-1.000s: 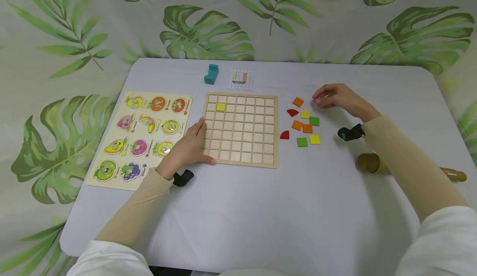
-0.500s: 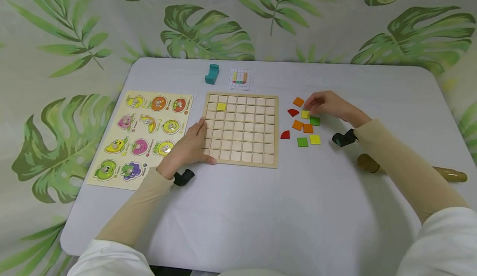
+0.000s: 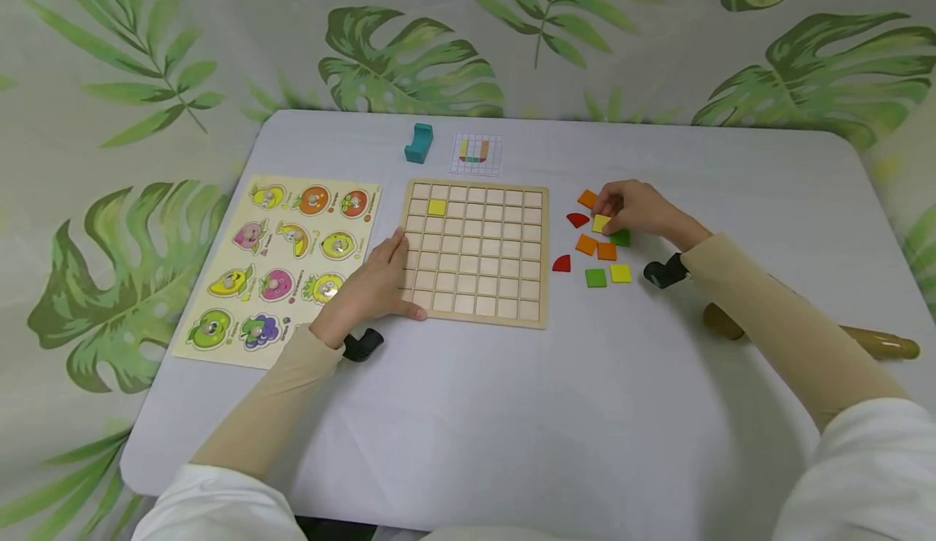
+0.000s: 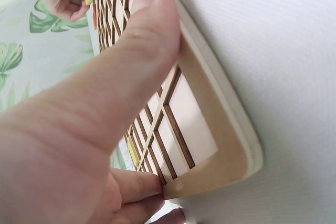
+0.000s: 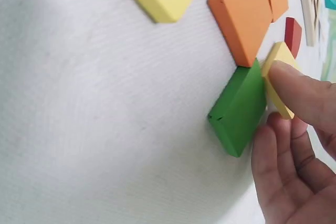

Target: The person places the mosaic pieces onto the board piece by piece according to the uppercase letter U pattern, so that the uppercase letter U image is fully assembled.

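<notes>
My left hand [image 3: 373, 285] rests on the near left corner of a wooden grid board [image 3: 477, 321]. Its thumb [image 4: 149, 30] presses the near edge from above, while the other fingers lie along the left side. One yellow square tile [image 3: 436, 207] sits in the board's upper left part. Right of the board, my right hand [image 3: 639, 209] pinches another yellow square tile [image 5: 283, 59] between thumb and fingertips; the tile is tilted. Directly beside it lies a green tile [image 5: 241, 111], touching the corner of an orange tile [image 5: 244, 14]. Red quarter-round pieces [image 3: 561, 263] lie nearer the board.
A fruit puzzle board [image 3: 274, 261] lies on the left, partly under the left forearm. Behind the grid board are a small pattern card [image 3: 476, 155] and a teal block [image 3: 419, 144]. A brown wooden-looking stick [image 3: 881, 343] lies beneath the right forearm.
The right hand has moved left and down onto the loose tiles, and its fingers have closed on a yellow tile. The left hand stays in place on the grid board.
</notes>
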`<action>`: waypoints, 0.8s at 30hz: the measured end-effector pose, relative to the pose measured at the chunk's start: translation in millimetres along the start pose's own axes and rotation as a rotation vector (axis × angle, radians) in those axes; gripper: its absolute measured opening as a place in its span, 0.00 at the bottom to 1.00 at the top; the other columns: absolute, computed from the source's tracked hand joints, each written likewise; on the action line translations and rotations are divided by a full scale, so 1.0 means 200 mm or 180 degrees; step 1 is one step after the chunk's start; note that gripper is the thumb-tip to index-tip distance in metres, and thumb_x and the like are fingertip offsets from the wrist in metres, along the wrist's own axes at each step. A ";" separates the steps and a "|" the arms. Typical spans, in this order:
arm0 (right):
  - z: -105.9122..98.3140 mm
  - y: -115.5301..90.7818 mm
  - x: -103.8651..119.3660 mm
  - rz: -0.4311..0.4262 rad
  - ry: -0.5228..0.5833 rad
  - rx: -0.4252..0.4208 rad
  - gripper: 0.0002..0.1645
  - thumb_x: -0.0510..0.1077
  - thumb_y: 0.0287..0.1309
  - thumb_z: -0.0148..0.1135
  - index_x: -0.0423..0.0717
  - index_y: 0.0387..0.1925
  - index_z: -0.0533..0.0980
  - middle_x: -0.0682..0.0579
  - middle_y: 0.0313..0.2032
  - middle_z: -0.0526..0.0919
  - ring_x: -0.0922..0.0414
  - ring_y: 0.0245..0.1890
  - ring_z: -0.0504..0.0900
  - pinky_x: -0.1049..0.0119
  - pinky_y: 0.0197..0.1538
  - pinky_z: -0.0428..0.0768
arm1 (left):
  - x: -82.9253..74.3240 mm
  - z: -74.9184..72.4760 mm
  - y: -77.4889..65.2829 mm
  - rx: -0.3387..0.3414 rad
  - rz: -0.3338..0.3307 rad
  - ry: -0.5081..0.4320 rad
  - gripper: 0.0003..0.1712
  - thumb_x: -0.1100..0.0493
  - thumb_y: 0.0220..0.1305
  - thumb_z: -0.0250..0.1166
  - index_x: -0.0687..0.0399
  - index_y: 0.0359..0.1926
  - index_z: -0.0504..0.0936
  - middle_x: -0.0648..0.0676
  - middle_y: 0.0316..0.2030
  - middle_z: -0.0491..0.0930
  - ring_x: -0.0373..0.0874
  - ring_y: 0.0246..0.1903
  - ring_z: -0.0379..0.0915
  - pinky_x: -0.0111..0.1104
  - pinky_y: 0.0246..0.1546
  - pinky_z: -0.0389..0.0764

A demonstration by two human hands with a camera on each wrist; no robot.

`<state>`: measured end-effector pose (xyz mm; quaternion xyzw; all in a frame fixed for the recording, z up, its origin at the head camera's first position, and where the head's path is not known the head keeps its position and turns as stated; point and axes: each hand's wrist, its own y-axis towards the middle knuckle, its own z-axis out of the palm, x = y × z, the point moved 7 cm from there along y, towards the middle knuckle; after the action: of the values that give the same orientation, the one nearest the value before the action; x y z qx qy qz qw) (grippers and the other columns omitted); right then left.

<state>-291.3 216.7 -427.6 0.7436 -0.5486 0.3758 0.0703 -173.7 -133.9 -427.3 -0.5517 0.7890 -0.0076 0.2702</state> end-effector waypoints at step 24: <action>0.13 0.17 0.29 -0.0077 0.1004 0.0294 0.13 0.36 0.58 0.65 0.33 0.44 0.75 0.46 0.34 0.78 0.51 0.32 0.75 0.65 0.39 0.78 | 0.00 0.00 0.00 -0.0040 0.0041 0.0035 0.71 0.43 0.42 0.78 0.79 0.70 0.43 0.69 0.72 0.35 0.64 0.70 0.38 0.47 0.67 0.52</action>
<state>-301.9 145.9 -419.4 0.6843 -0.5040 0.5118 0.1258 -173.0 -133.8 -425.9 -0.5483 0.7940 -0.0040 0.2625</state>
